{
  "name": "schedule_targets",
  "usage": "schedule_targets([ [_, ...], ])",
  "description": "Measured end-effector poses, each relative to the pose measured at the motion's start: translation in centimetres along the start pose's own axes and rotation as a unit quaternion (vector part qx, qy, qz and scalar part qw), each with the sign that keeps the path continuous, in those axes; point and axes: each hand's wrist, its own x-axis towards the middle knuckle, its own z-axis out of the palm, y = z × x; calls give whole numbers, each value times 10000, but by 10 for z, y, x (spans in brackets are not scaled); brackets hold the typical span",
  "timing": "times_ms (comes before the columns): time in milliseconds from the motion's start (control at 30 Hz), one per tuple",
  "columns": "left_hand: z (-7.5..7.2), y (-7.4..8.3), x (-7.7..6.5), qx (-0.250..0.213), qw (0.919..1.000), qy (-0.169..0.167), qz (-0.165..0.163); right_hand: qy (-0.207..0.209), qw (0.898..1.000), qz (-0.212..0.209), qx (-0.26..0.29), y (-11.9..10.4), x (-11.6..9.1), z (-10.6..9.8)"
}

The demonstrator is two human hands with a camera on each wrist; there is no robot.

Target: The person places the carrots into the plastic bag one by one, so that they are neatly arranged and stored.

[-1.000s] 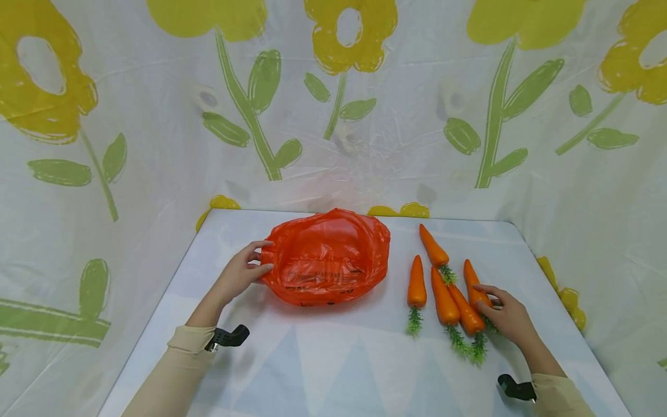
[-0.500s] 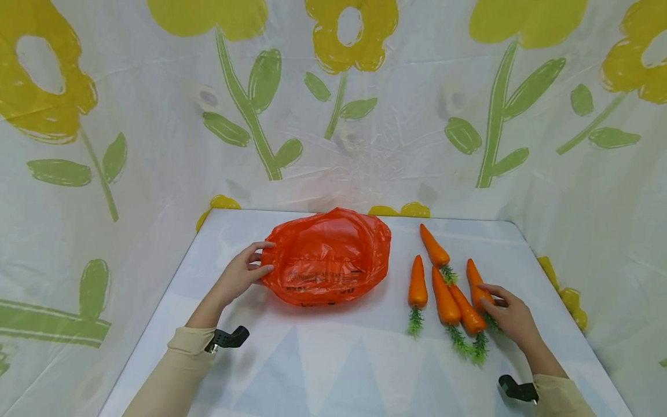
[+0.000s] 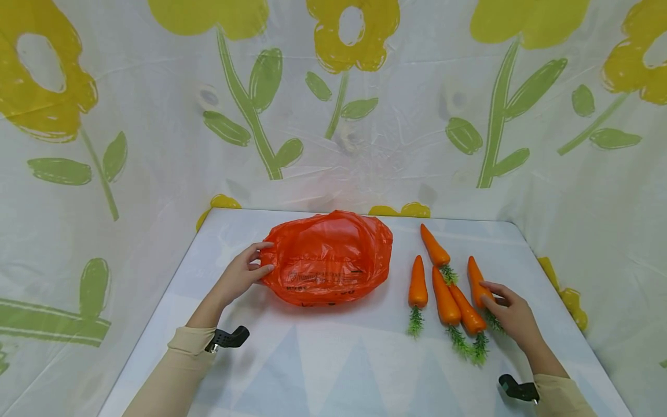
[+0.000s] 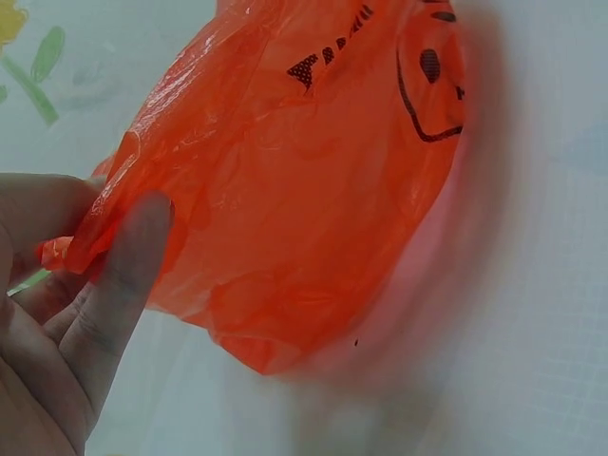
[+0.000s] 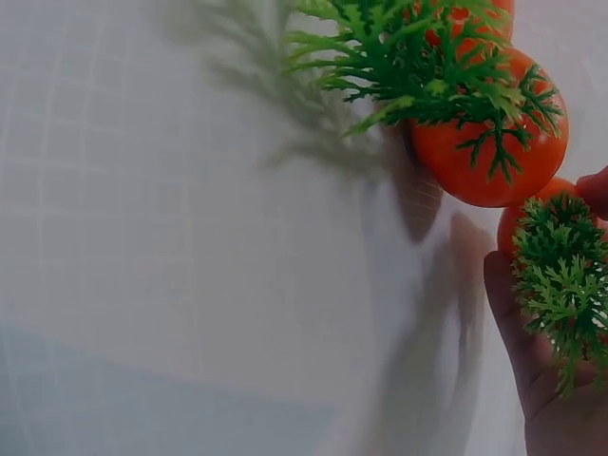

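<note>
Translucent red-orange plastic bag (image 3: 328,260) pinched at its left edge between thumb and fingers of left hand (image 3: 238,277), on white table (image 3: 365,370). Rightmost tapered orange carrot with green leafy top (image 3: 475,281) clamped near leafy end by right hand's (image 3: 513,315) thumb and fingers. Four similar carrots (image 3: 445,298) grouped between bag and right hand.

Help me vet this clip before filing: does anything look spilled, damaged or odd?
Nothing looks spilled or damaged: the bag is just wrinkled, the carrots loosely scattered. One oddity: a lone dark speck against the pale table by the bag, too small to identify.
</note>
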Motion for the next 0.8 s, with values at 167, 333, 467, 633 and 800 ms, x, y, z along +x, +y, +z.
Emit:
schedule_targets([
  [167, 0, 4, -2, -104, 9999, -5, -73, 62, 10000, -29, 68, 0, 0, 0],
  [333, 1, 1, 1, -190, 9998, -34, -82, 74, 9999, 16, 144, -3, -1, -1],
  [467, 2, 0, 1, -204, 9997, -38, -99, 131, 9998, -18, 175, -5, -1, -2],
  [633, 2, -1, 0, -118, 9998, -10, -132, 198, 9995, -89, 230, -5, -1, -1],
  [800, 2, -3, 1, -32, 9999, -3, -168, 232, 9993, -138, 264, -7, -1, -1],
])
